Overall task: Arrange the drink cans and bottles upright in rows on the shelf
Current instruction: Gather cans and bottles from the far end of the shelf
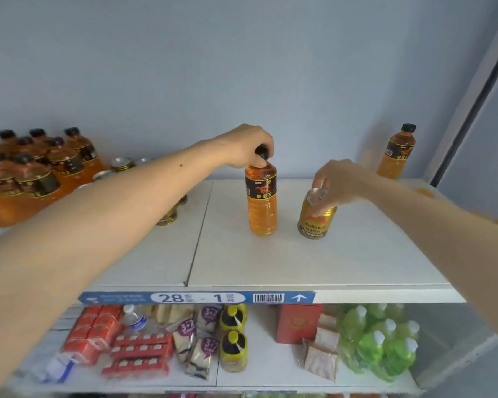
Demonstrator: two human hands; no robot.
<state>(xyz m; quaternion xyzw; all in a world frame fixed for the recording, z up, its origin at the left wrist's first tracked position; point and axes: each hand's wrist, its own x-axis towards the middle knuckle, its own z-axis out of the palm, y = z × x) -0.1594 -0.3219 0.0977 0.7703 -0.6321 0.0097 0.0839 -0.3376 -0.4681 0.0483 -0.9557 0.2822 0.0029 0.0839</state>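
Note:
An orange drink bottle [261, 208] with a black label stands upright mid-shelf on the white top shelf [270, 259]. My left hand [249, 147] grips its black cap from above. To its right a gold can [314, 222] stands upright, and my right hand [338, 182] holds it by the rim with curled fingers. Another orange bottle [397, 152] stands alone at the back right. Several orange bottles [41, 173] are grouped at the back left. More gold cans [167, 218] sit near them, partly hidden by my left forearm.
A blue wall rises behind the shelf. A blue label strip [196, 297] runs along the shelf's front edge. The lower shelf holds red boxes [98, 331], snack packs [196, 346], yellow bottles [233, 334] and green bottles [383, 340].

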